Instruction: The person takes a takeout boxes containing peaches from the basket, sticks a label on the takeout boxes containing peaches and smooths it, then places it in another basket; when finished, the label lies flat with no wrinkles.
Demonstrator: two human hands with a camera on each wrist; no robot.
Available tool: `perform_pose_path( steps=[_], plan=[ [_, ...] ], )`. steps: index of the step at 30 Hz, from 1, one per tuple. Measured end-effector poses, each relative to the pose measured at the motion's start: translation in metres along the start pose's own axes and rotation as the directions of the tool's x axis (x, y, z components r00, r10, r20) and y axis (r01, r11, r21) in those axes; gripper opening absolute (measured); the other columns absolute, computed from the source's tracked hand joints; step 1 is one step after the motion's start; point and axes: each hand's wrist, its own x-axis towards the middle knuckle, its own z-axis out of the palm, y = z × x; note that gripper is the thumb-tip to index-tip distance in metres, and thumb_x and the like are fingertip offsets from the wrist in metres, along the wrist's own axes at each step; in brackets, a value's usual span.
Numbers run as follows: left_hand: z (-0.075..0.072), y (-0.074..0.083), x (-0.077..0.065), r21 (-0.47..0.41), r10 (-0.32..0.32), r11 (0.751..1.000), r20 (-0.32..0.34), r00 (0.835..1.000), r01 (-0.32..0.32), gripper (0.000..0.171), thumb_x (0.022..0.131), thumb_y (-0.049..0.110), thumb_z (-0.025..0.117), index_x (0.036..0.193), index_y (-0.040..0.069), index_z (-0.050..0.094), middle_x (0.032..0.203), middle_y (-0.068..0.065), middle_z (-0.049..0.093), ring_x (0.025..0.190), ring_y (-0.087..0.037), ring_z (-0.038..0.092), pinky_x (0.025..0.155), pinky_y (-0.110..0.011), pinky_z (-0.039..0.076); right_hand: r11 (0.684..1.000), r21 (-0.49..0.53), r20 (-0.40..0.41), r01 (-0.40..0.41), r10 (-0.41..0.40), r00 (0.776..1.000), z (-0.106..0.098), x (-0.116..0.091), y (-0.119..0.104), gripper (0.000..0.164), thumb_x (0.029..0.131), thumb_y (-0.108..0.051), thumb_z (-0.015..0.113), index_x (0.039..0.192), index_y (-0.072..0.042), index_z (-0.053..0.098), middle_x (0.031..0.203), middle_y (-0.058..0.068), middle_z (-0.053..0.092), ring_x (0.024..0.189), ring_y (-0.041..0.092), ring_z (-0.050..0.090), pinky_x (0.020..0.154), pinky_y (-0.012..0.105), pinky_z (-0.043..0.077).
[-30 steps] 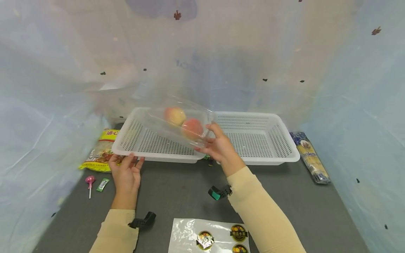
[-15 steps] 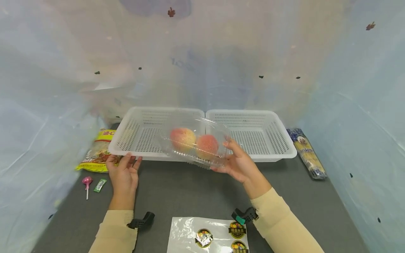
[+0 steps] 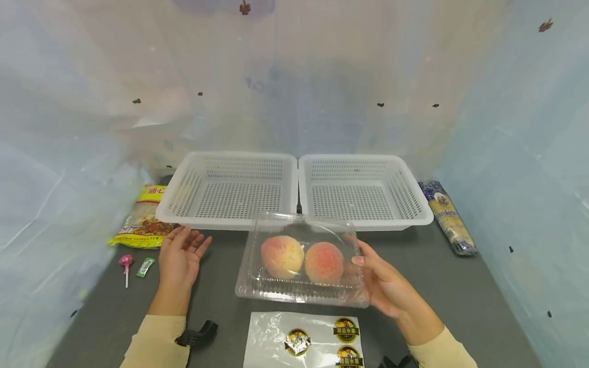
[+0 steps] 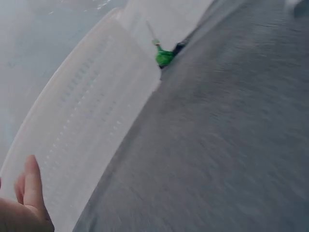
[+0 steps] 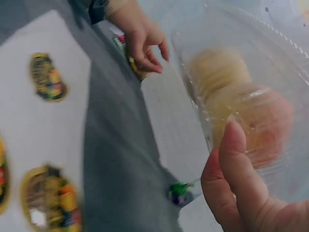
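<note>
A: Handling?
B: From my remote post, I'd judge the clear container (image 3: 299, 295) light, thin-walled, slick; its peaches (image 3: 282, 257) may roll, bruise. I'd hold both end walls, no squeezing the lid. It's over the dark table (image 3: 221, 286); the right hand (image 3: 386, 283) grips its right end, fingers curled.
A: Left hand (image 3: 179, 255)?
B: Fingers loosely bent, holding nothing. Can't tell whether it touches the left basket (image 3: 221, 224).
A: Obstacles?
B: Left basket and right basket (image 3: 368, 224) behind, sticker sheet (image 3: 271, 337) near its front edge; green lollipop (image 4: 164, 58) by the baskets' gap.

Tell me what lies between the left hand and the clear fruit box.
Only bare grey tabletop separates the left hand from the clear fruit box; the head view shows it.
</note>
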Motion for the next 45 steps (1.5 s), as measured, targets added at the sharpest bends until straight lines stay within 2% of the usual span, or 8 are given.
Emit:
perform_pose_path(
  steps=[6,13,21,24,28,38,42,45],
  plan=[
    [-0.010,-0.001,-0.022,0.270,-0.110,0.960,0.138,0.984,0.069,0.025,0.115,0.018,0.060,0.133,0.011,0.044,0.108,-0.005,0.063,0.095,-0.019,0.065,0.094,-0.041,0.061,0.998,0.016,0.039,-0.062,0.061,0.997,-0.009,-0.022,0.013,0.069,0.114,-0.006,0.037,0.172,-0.012,0.000,0.131,0.018,0.066,0.114,0.029,0.071,0.091,0.050,0.062],
    [-0.014,-0.016,-0.049,0.599,-0.272,0.794,0.208,0.940,0.097,0.042,0.116,0.020,0.058,0.149,0.000,0.041,0.122,-0.013,0.064,0.107,-0.026,0.067,0.094,-0.050,0.061,0.996,-0.014,0.007,-0.088,0.088,0.996,-0.020,-0.026,0.020,0.073,0.114,-0.008,0.039,0.172,-0.011,-0.004,0.131,0.021,0.068,0.115,0.034,0.071,0.094,0.055,0.060],
    [-0.016,-0.022,-0.084,0.820,-0.492,0.565,0.245,0.835,0.093,0.049,0.112,0.024,0.065,0.149,-0.004,0.053,0.138,-0.023,0.062,0.118,-0.036,0.063,0.081,-0.054,0.064,0.993,-0.060,-0.039,-0.097,0.095,0.995,-0.039,-0.021,0.018,0.071,0.116,-0.012,0.038,0.171,-0.012,-0.007,0.125,0.018,0.068,0.113,0.030,0.068,0.094,0.061,0.058],
    [-0.014,-0.022,-0.096,0.857,-0.542,0.513,0.275,0.794,0.054,0.052,0.110,0.026,0.069,0.149,-0.004,0.055,0.138,-0.021,0.062,0.120,-0.035,0.063,0.079,-0.054,0.064,0.992,-0.074,-0.059,-0.106,0.102,0.993,-0.047,-0.019,0.017,0.074,0.117,-0.014,0.037,0.169,-0.010,-0.015,0.124,0.016,0.069,0.114,0.031,0.069,0.095,0.059,0.058],
    [-0.010,-0.023,-0.107,0.876,-0.571,0.483,0.310,0.761,0.006,0.057,0.109,0.026,0.072,0.154,-0.003,0.051,0.142,-0.022,0.060,0.122,-0.035,0.063,0.080,-0.053,0.064,0.991,-0.077,-0.065,-0.105,0.100,0.993,-0.057,-0.018,0.018,0.077,0.118,-0.016,0.036,0.168,-0.009,-0.023,0.122,0.011,0.072,0.116,0.033,0.070,0.096,0.055,0.058],
    [-0.009,-0.032,-0.123,0.897,-0.551,0.440,0.306,0.777,-0.041,0.066,0.099,0.018,0.083,0.154,-0.003,0.052,0.138,-0.019,0.061,0.102,-0.030,0.069,0.068,-0.048,0.063,0.973,-0.172,-0.159,-0.156,0.129,0.979,-0.070,-0.018,0.020,0.079,0.115,-0.015,0.043,0.173,-0.010,-0.012,0.130,0.018,0.063,0.118,0.034,0.069,0.096,0.052,0.059],
    [-0.009,-0.036,-0.130,0.905,-0.507,0.392,0.361,0.782,-0.164,0.071,0.092,0.012,0.088,0.153,-0.002,0.055,0.137,-0.019,0.061,0.093,-0.029,0.069,0.058,-0.043,0.062,0.919,-0.320,-0.330,-0.230,0.120,0.936,-0.066,-0.019,0.016,0.077,0.114,-0.023,0.055,0.174,-0.008,0.009,0.140,0.023,0.054,0.119,0.032,0.066,0.093,0.052,0.059],
    [-0.008,-0.039,-0.134,0.897,-0.483,0.349,0.420,0.768,-0.271,0.075,0.086,0.010,0.093,0.151,-0.001,0.058,0.135,-0.018,0.062,0.092,-0.027,0.067,0.057,-0.039,0.061,0.860,-0.422,-0.440,-0.288,0.084,0.894,-0.062,-0.022,0.012,0.078,0.111,-0.029,0.065,0.172,-0.007,0.022,0.146,0.025,0.052,0.119,0.031,0.062,0.091,0.049,0.058]
  ],
)
